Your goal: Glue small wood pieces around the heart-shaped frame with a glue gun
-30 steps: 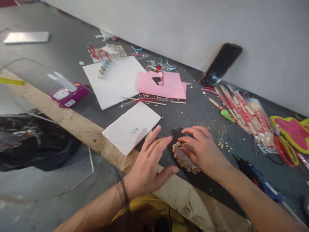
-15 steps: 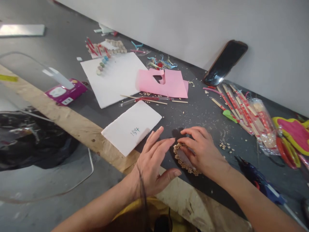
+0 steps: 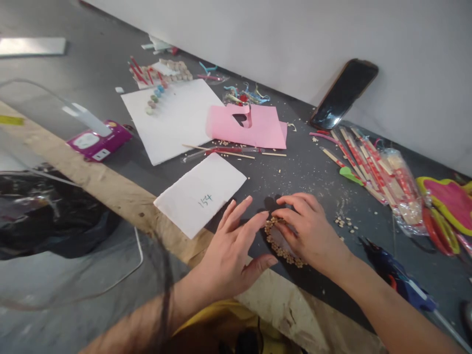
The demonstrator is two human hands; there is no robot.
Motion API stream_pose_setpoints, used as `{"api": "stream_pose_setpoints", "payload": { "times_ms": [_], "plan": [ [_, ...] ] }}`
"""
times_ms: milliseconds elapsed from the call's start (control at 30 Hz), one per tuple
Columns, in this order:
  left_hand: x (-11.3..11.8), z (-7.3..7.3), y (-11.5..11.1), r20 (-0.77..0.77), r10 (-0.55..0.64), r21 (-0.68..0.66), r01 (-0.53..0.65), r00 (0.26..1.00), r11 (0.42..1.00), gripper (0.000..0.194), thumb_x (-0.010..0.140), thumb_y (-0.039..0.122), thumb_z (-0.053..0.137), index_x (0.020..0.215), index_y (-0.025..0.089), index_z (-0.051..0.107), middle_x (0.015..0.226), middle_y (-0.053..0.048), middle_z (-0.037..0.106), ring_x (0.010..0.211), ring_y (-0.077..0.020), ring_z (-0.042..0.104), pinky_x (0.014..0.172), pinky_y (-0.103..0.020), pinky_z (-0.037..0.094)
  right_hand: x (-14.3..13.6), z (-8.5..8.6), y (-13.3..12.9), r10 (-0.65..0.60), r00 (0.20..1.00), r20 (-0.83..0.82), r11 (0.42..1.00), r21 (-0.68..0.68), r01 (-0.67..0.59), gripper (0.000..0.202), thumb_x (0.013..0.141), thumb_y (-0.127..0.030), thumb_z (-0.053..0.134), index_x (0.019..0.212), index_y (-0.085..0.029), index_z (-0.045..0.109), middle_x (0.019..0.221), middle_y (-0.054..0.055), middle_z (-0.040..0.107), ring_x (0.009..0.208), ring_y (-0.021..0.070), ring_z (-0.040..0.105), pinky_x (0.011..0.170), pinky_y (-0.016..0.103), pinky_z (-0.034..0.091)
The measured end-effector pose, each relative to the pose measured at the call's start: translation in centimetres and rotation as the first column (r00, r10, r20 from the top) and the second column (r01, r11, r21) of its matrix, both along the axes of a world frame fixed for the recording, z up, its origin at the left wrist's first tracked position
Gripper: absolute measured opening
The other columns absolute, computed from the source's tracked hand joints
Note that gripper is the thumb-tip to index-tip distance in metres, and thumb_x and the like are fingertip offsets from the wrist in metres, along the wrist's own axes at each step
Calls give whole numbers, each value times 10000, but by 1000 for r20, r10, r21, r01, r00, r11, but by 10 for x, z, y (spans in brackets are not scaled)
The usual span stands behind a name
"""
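So the right hand (image 3: 313,231) is curled over a little ring of small tan pieces (image 3: 280,250) lying on the dark table (image 3: 306,174), mostly under its fingers and to their left. Thumb dips inside the ring, index finger is up at the far rim. Can't tell if they're really pinching that rim or just resting there.

Left hand (image 3: 234,253) is spread wide with nothing in it, thumb well away from the fingers. Its index fingertip is right by the ring's far-left rim, but I can't tell if it's touching.

Just past the left hand's fingers, off to the left, there's a white card (image 3: 188,199) with "154" written on it. Beyond that card lie a pink paper (image 3: 265,135) and a bigger white sheet (image 3: 173,137). A purple power strip (image 3: 105,140) is way out to the left of that hand.

On the right hand's side, a small scatter of pale bits (image 3: 345,225) is near the knuckles, and a blue glue gun (image 3: 400,278) lies right of the wrist. Farther out past the right hand: bundled sticks (image 3: 372,162), plus a phone (image 3: 342,96) leaning on the wall (image 3: 250,39).
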State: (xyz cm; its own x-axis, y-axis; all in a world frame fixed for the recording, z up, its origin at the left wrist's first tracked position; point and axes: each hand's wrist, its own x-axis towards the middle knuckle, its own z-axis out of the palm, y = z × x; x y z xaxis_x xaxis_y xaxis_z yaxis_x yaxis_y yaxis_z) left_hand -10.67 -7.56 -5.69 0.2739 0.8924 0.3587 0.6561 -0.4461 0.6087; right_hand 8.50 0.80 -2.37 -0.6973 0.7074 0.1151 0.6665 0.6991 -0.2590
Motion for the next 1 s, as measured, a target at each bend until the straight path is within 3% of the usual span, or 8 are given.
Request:
{"api": "stream_pose_setpoints", "payload": {
  "times_ms": [200, 400, 633, 1000],
  "plan": [
    [1, -1, 1, -10, -10, 2, 10, 1000, 1000, 644, 919, 424, 511, 1438, 169, 228, 1212, -103, 654, 1454, -285, 187, 1168, -560, 144, 5, 7, -2, 3, 1000, 28, 1000, -3, -3, 198, 871, -197, 561, 1050, -189, 647, 1202, 114, 583, 1153, 287, 437, 953, 506, 429],
    [1, -1, 1, -25, -20, -25, 19, 999, 999, 640, 920, 445, 504, 1433, 165, 244, 1241, -107, 640, 1450, -297, 196, 1169, -553, 119, 21, 16, -9, -33, 999, -2, 996, 80, 33, 193, 885, -232, 548, 1051, -202, 642, 1162, 118, 589, 1125, 280, 467, 940, 504, 453],
    [2, -3, 1, -16, -24, -18, 24, 1000, 1000, 615, 925, 446, 496, 1420, 173, 253, 1264, -101, 630, 1446, -306, 202, 1160, -579, 94, 38, 17, -21, -65, 998, -23, 992, 110, 67, 193, 865, -219, 570, 1044, -213, 642, 1151, 101, 586, 1097, 267, 495, 931, 486, 458],
    [2, 0, 1, -43, -45, -41, 43, 998, 998, 599, 924, 408, 511, 1411, 165, 261, 1244, -98, 644, 1449, -302, 194, 1159, -584, 99, 57, 23, -67, -153, 986, -69, 976, 145, 162, 209, 865, -233, 559, 1067, -248, 609, 1160, 92, 560, 1103, 281, 498, 886, 472, 474]
  ]
}}
